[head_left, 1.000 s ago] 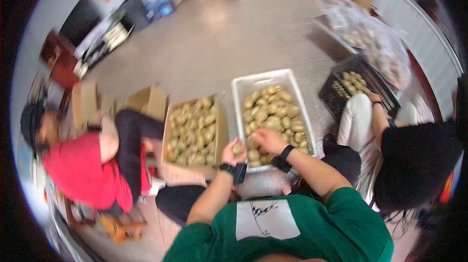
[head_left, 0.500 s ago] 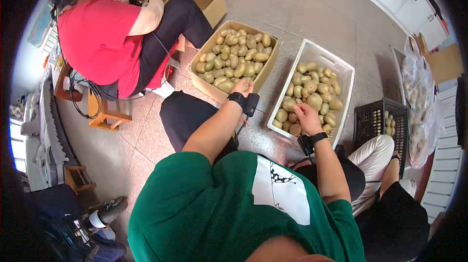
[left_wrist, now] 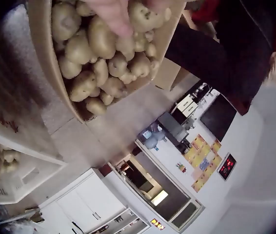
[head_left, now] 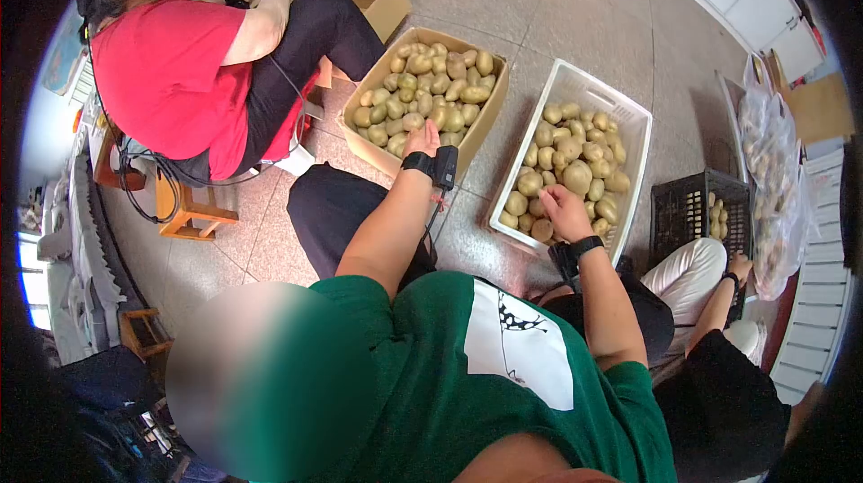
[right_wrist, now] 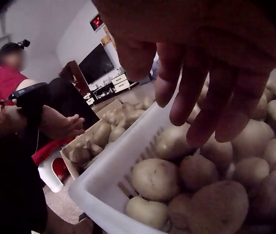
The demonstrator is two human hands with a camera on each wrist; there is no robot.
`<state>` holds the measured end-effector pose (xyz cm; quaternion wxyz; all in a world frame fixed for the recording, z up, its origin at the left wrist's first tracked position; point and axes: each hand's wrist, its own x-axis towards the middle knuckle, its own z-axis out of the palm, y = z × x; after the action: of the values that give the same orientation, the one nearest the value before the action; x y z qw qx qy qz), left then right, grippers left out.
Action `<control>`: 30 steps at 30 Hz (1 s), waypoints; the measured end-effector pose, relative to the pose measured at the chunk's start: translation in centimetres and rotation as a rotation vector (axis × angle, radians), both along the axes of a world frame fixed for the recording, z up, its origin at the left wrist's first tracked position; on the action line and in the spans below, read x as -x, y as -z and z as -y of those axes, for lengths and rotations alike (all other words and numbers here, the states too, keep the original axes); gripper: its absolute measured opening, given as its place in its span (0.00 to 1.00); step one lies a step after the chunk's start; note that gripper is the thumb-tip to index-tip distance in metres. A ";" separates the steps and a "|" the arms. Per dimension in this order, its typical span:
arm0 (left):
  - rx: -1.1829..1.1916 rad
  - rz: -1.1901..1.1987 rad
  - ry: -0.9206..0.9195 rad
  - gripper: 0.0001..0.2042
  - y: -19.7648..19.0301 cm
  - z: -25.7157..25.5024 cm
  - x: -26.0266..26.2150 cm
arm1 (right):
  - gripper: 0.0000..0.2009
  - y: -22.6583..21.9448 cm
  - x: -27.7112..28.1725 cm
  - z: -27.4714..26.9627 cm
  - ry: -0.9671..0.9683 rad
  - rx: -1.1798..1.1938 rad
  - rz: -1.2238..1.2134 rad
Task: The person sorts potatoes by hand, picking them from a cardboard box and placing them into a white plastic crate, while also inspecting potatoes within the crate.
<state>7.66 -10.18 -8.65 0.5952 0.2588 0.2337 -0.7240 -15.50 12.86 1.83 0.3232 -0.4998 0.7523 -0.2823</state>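
My left hand [head_left: 421, 138] is over the near side of a cardboard box [head_left: 490, 130] filled with potatoes [head_left: 422, 87]. Its fingers [left_wrist: 111, 14] reach out relaxed across the potatoes in the left wrist view, and no potato shows gripped in it. Over the near part of a white plastic crate [head_left: 640, 150], my right hand [head_left: 564, 213] hangs palm down. In the right wrist view its fingers [right_wrist: 204, 97] point loosely downward, close above the crate's potatoes [right_wrist: 155, 178], and hold nothing visible.
A person in a red shirt [head_left: 171, 78] sits at the left, near open cardboard boxes [head_left: 373, 2]. On the right, another person's hand [head_left: 739, 267] is beside a black crate [head_left: 688, 213] with potatoes. Behind that lies a clear plastic bag [head_left: 773, 177] of potatoes.
My left hand has moved left from beside the white crate, where it held a potato, to over the cardboard box. The right hand stays over the white crate. The head view has turned.
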 end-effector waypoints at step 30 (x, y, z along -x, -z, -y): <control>0.318 0.335 1.314 0.22 -4.9 -12.6 9.6 | 0.32 -0.7 2.9 -0.2 0.182 0.206 -0.446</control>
<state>-1.99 2.46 -3.78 0.0923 0.3647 -0.1753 -0.9098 -18.38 13.09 2.51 0.0703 -0.5100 0.8142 -0.2683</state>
